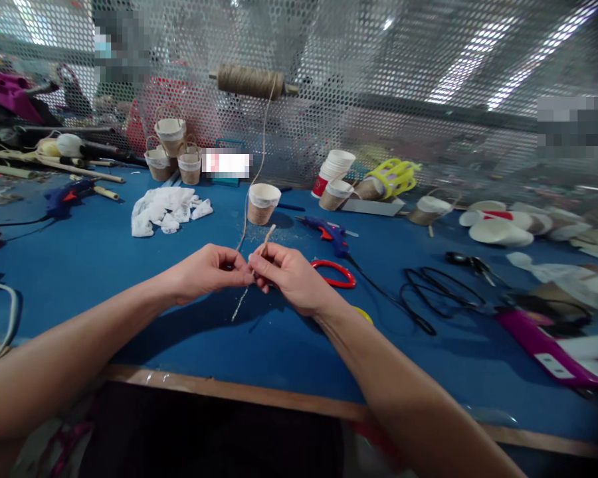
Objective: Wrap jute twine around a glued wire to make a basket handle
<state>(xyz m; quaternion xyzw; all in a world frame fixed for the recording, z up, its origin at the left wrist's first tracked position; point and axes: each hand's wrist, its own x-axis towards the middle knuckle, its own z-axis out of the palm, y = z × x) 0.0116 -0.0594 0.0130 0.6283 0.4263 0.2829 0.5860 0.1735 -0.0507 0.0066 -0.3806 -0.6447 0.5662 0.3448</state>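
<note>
My left hand (209, 271) and my right hand (289, 275) meet above the blue table (129, 279), fingers pinched together on a thin jute twine (259, 166). The twine runs up from my fingers to a spool (249, 81) hung on the perforated screen. A short twine end (268, 238) sticks up from my right fingers, and another end (239, 307) hangs down below my hands. A twine-wrapped paper cup (262, 203) stands just beyond my hands.
Red-handled scissors (335, 273) and a blue glue gun (329, 234) lie right of my hands. White cloth (167, 207), small cup baskets (172, 153), stacked paper cups (333, 174), black scissors (471, 264), a second glue gun (67, 196) and paper lids (498, 229) lie around.
</note>
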